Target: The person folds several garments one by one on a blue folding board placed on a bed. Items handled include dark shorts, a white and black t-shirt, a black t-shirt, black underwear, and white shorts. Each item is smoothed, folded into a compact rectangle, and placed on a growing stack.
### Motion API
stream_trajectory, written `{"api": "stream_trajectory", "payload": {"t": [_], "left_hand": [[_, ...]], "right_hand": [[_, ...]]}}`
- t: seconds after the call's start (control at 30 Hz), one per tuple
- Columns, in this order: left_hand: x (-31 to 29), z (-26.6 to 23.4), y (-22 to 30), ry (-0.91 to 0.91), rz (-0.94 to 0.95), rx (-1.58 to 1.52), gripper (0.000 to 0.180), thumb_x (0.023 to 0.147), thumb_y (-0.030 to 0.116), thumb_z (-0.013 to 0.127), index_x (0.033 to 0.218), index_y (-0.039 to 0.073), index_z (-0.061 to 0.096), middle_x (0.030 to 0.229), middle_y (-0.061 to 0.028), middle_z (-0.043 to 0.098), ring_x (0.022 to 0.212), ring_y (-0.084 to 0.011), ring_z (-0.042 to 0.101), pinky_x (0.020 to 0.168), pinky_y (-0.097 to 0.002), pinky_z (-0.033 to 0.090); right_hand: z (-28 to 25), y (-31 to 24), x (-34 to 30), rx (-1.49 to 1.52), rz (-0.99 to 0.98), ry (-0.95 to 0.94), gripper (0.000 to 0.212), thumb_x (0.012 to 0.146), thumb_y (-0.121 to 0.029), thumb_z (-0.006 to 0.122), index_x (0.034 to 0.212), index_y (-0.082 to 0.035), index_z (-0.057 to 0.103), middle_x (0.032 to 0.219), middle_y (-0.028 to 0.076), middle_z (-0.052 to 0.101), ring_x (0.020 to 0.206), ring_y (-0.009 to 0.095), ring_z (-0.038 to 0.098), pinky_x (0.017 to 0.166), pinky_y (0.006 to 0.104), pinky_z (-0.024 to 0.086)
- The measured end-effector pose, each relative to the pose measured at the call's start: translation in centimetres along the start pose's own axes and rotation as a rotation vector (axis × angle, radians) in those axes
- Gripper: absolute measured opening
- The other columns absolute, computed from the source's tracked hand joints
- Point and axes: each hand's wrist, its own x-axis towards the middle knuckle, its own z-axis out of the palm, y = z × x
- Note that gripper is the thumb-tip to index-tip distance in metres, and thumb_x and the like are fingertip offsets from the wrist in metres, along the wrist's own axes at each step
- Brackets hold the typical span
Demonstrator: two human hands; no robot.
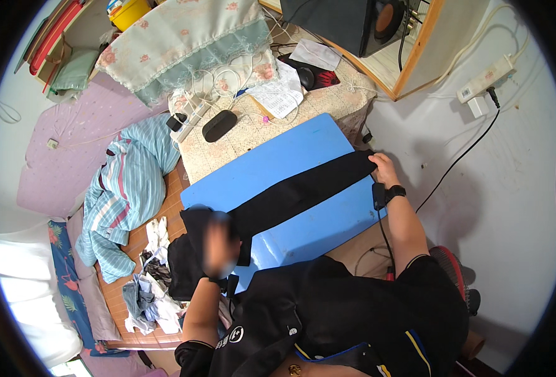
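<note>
A long, narrow part of a black garment (303, 191) stretches across a blue board (315, 135); it could be a sleeve or a trouser leg. Its far right end is pinched in my right hand (384, 169), which has a dark band round the wrist. On the left, my left hand (220, 246) is over the bunched part of the garment, beside the board's left end. Blur hides its fingers, so its grip does not show. More of the black cloth hangs past the board's left edge.
Left of the board lie a pile of small clothes (149, 295) and a striped blue quilt (133, 182) on a bed mat. Beyond it, a table (193, 157) holds a black case (219, 125), a power strip (193, 119), papers (278, 94) and cables. A cord hangs at the right wall.
</note>
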Motion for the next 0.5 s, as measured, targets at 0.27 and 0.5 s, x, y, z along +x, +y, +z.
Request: {"api": "stream_trajectory", "payload": {"t": [0.27,0.5], "left_hand": [[0.0,0.3,-0.1,0.013,-0.058,-0.055,0.076,0.068,0.035,0.068,0.128,0.007,0.031,0.131,-0.0242,0.028,0.117,-0.0415,0.031,0.099,-0.0425,0.027],[-0.3,1.1,-0.8,0.065,-0.017,-0.058,0.078,0.068,0.036,0.067,0.130,0.008,0.030,0.132,-0.0254,0.027,0.117,-0.0431,0.030,0.099,-0.0434,0.027]], "right_hand": [[-1.3,-3.1,-1.0,-0.293,-0.284,0.034,0.015,0.075,-0.014,0.063,0.071,-0.004,0.052,0.066,-0.004,0.046,0.064,0.006,0.043,0.056,0.0223,0.035],[-2.2,-1.2,-0.2,-0.296,0.102,-0.011,0.016,0.076,-0.019,0.062,0.079,-0.006,0.054,0.063,-0.002,0.047,0.055,0.009,0.045,0.049,0.0246,0.037]]}}
